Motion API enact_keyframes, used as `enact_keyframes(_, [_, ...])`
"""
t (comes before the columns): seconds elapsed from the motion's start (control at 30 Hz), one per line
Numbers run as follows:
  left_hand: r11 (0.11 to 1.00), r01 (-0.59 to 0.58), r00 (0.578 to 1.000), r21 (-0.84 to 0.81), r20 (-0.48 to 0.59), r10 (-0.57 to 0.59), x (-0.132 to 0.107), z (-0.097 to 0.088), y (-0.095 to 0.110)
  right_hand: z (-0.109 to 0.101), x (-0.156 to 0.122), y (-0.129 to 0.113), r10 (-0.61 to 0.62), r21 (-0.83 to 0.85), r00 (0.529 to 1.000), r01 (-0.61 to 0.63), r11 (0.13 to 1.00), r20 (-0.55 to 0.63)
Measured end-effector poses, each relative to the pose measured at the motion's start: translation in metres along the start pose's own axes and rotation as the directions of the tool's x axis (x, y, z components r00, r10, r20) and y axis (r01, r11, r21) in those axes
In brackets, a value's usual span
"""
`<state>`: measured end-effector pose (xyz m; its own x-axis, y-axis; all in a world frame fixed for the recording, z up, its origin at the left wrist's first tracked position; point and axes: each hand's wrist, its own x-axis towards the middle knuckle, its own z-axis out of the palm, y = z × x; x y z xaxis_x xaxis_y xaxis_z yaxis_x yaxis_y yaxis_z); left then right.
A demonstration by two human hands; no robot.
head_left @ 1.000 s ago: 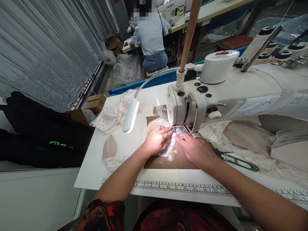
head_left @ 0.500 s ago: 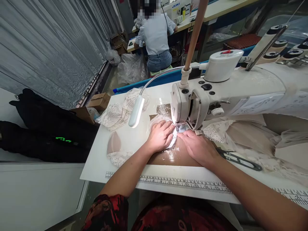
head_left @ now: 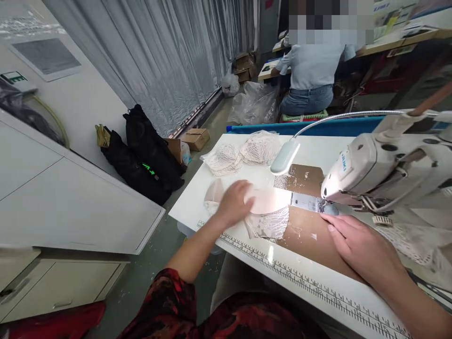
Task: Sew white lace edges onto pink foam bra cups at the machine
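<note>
My left hand (head_left: 235, 202) rests on a beige padded cup with white lace trim (head_left: 268, 207), at the left part of the white sewing table (head_left: 318, 150). Its fingers are blurred by motion and lie over the cup's left end. Another cup (head_left: 213, 193) lies just left of that hand. My right hand (head_left: 356, 242) lies flat and open on the brown plate (head_left: 310, 235) in front of the sewing machine head (head_left: 381, 174), holding nothing. The needle area (head_left: 325, 205) is just above its fingertips.
Lace pieces (head_left: 243, 153) are piled at the table's far left. A gooseneck lamp (head_left: 285, 156) hangs over the plate. A ruler strip (head_left: 300, 278) runs along the front edge. More lace (head_left: 409, 240) lies right. Black bags (head_left: 141, 150) and boxes sit on the floor; another person (head_left: 312, 70) sits behind.
My left hand has pulled the lace cup away from the needle to the left. My right hand stayed by the needle. My head turned left, so the machine sits further right.
</note>
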<state>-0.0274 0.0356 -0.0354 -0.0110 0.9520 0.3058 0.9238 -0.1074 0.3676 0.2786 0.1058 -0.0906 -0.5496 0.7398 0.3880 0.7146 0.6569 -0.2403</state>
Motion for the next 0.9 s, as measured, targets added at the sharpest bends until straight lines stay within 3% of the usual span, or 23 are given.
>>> enact_keyframes(0.07, [0.950, 0.304, 0.946, 0.067, -0.135, -0.293, -0.019, -0.016, -0.034, 0.000, 0.000, 0.000, -0.015, 0.021, 1.000, 0.015, 1.000, -0.010])
enact_keyframes(0.1, [0.923, 0.377, 0.917, 0.073, -0.166, -0.362, -0.028, -0.022, -0.049, 0.000, 0.000, 0.000, -0.011, 0.031, 1.000, 0.011, 0.999, -0.010])
enact_keyframes(0.2, [0.887, 0.459, 0.875, 0.050, -0.198, -0.441, -0.052, -0.032, -0.081, -0.001, 0.001, -0.001, 0.050, 0.081, 0.998, -0.052, 0.995, 0.034])
enact_keyframes(0.27, [0.891, 0.453, 0.874, 0.012, -0.204, -0.441, -0.066, -0.037, -0.084, -0.006, 0.000, -0.002, 0.113, 0.155, 0.991, -0.123, 0.980, 0.077])
enact_keyframes(0.37, [0.917, 0.394, 0.892, -0.065, -0.211, -0.399, -0.084, -0.048, -0.066, -0.024, -0.002, -0.011, 0.177, 0.364, 0.971, -0.225, 0.904, 0.159])
enact_keyframes(0.43, [0.945, 0.300, 0.921, -0.128, -0.218, -0.322, -0.093, -0.054, -0.043, -0.039, -0.004, -0.025, 0.215, 0.533, 0.947, -0.314, 0.786, 0.240])
enact_keyframes(0.53, [0.969, -0.046, 0.972, -0.241, -0.236, -0.012, -0.095, -0.055, 0.000, -0.057, -0.005, -0.059, 0.186, 0.773, 0.915, -0.402, 0.491, 0.357])
enact_keyframes(0.63, [0.887, -0.366, 0.925, -0.282, -0.215, 0.313, -0.084, -0.042, 0.042, -0.057, -0.005, -0.101, 0.015, 0.883, 0.904, -0.420, 0.209, 0.427])
enact_keyframes(0.67, [0.850, -0.427, 0.903, -0.309, -0.204, 0.379, -0.078, -0.036, 0.053, -0.053, -0.006, -0.112, 0.041, 0.890, 0.902, -0.431, 0.146, 0.430])
enact_keyframes(0.77, [0.803, -0.443, 0.894, -0.400, -0.134, 0.427, -0.059, -0.016, 0.069, -0.040, -0.013, -0.126, 0.128, 0.856, 0.851, -0.516, 0.023, 0.510])
enact_keyframes(0.83, [0.858, -0.350, 0.930, -0.376, -0.032, 0.366, -0.048, -0.004, 0.064, -0.040, -0.023, -0.118, 0.139, 0.826, 0.816, -0.563, -0.029, 0.561])
enact_keyframes(0.9, [0.936, -0.247, 0.957, -0.250, 0.089, 0.276, -0.040, 0.008, 0.052, -0.053, -0.037, -0.102, 0.169, 0.810, 0.797, -0.587, -0.011, 0.580])
